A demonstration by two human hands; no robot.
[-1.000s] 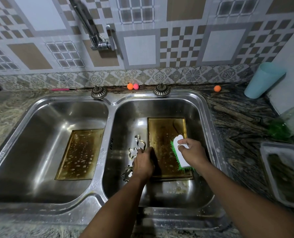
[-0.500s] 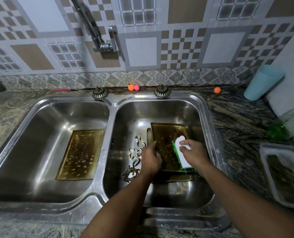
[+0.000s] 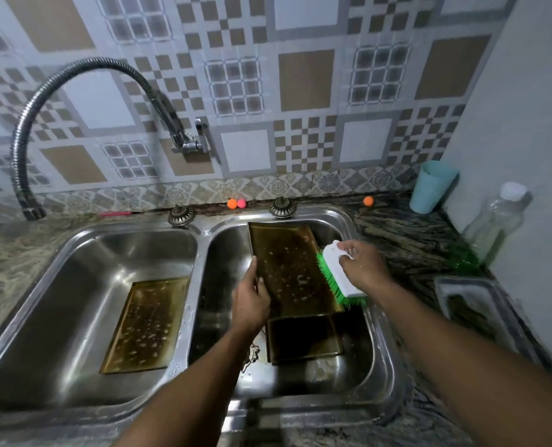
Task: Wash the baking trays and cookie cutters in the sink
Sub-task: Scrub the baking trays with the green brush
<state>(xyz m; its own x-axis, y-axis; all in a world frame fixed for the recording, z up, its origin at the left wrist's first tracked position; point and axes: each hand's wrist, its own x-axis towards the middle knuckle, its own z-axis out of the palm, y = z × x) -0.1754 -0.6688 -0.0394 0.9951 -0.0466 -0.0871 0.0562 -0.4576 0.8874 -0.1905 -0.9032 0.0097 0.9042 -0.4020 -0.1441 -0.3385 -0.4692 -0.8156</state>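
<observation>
Cookie cutter [image 3: 252, 354] and a flat tray [image 3: 303, 340] lie low in the right basin of the sink [image 3: 316, 403], a soapy tray [image 3: 145, 324] in the left. Above, my left hand [image 3: 250, 304] grips the left edge of a tilted baking tray [image 3: 287, 269]; my right hand [image 3: 363, 269] is curled round a green-bristled brush [image 3: 339, 279], bristles against the tray's right edge.

Far wall: patterned tiles [image 3: 306, 80]; flexible metal tap hose [image 3: 87, 62] arching left.
Back ledge: two bronze knobs [image 3: 181, 215] [image 3: 282, 208]; between them, orange ball [image 3: 232, 203] touching pink ball [image 3: 241, 203]; lone orange ball [image 3: 368, 200] further right.
Right counter [image 3: 407, 243]: blue cup [image 3: 432, 186] in far corner; clear white-capped bottle [image 3: 497, 221]; grey tray [image 3: 440, 295] nearer.
</observation>
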